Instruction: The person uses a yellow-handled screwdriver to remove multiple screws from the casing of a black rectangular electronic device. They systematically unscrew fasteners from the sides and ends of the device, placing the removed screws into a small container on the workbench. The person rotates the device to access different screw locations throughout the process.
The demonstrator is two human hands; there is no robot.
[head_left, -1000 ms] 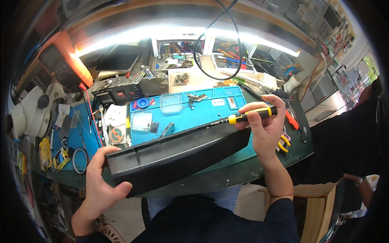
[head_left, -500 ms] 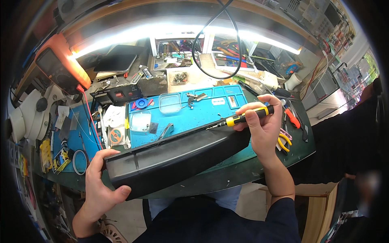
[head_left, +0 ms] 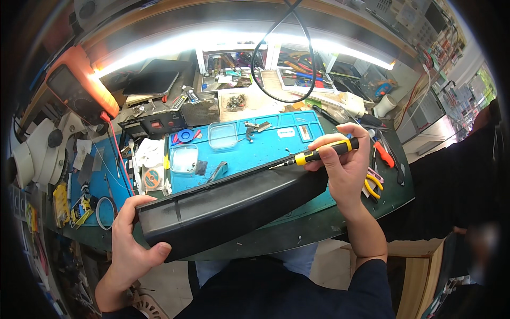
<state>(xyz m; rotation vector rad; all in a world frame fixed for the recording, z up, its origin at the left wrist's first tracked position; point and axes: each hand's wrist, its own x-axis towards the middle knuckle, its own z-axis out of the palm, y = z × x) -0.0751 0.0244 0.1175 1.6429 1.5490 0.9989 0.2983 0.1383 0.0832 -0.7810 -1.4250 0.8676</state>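
Observation:
A long black plastic housing (head_left: pixel 234 212) slants across the front of the bench, its right end higher than its left. My left hand (head_left: pixel 135 234) grips its left end, thumb on the near face and fingers over the far edge. In my right hand (head_left: pixel 342 165) is a yellow-and-black screwdriver (head_left: pixel 313 155), pinched between thumb and fingers. Its thin metal tip points left and meets the housing's upper edge, though I cannot make out a screw there. Behind the housing lies a blue repair mat (head_left: pixel 249 154).
Clear plastic boxes (head_left: pixel 222 136) and small metal parts sit on the mat. An orange multimeter (head_left: pixel 79 87) stands at far left, a white microscope (head_left: pixel 37 149) below it. Yellow-handled pliers (head_left: pixel 373 187) lie right of my right hand. A black cable (head_left: pixel 313 58) loops overhead.
Almost nothing differs. The screwdriver has shifted very slightly to the left along the housing's edge; both hands keep their hold.

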